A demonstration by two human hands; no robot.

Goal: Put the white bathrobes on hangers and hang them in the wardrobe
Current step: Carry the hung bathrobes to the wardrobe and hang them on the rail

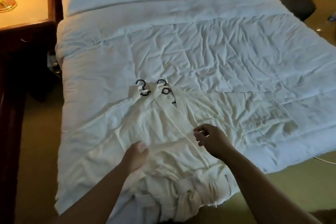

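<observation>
White robes (169,132) lie lengthwise mid-frame on the bed (236,51), hooks (143,87) at their far end, the left hand (136,156) gripping cloth at lower centre, the right hand (211,140) nearer the lapel, fingers loosely curled, apparently empty.

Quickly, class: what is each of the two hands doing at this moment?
Left hand: grips the bathrobe fabric.
Right hand: fingers curled above the bathrobe; whether they pinch anything cannot be told.
</observation>
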